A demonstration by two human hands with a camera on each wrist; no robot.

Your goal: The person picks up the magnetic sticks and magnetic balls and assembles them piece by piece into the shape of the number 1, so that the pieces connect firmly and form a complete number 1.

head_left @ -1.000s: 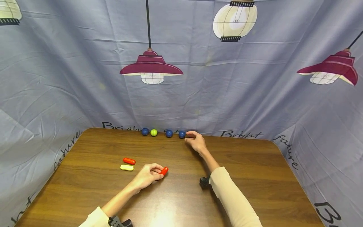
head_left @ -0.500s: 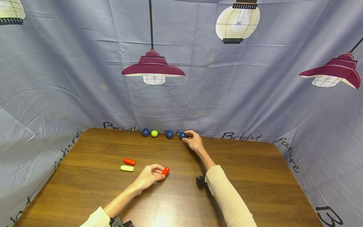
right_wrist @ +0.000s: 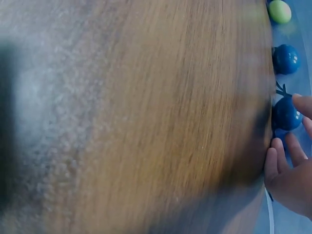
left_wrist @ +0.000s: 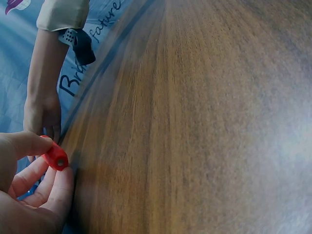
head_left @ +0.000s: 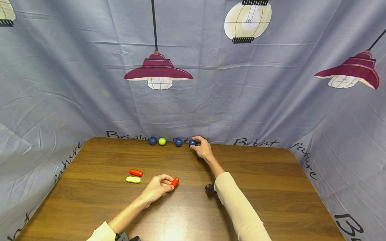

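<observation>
My left hand [head_left: 156, 188] pinches a red capsule-shaped piece [head_left: 174, 182] between thumb and fingers, over the middle of the brown table. In the left wrist view this red piece [left_wrist: 56, 158] shows a small greyish spot on its end. At the back edge, my right hand [head_left: 203, 148] has its thumb and fingers around the rightmost blue ball [head_left: 192, 143]. The right wrist view shows that blue ball [right_wrist: 286, 114] between the fingers, partly covered by them. Left of it in the row stand another blue ball [head_left: 178, 142], a yellow-green ball [head_left: 162, 141] and a third blue ball [head_left: 152, 140].
A second red capsule-shaped piece [head_left: 136, 172] and a pale yellow one [head_left: 133, 179] lie side by side on the left of the wooden table [head_left: 265, 187]. A grey-blue curtain [head_left: 205, 100] with printed lamps hangs right behind the table's back edge.
My right hand has moved left and closed its fingers around the rightmost blue ball. The left hand keeps its grip on the red piece, nearly still. The head view shifts slightly.
</observation>
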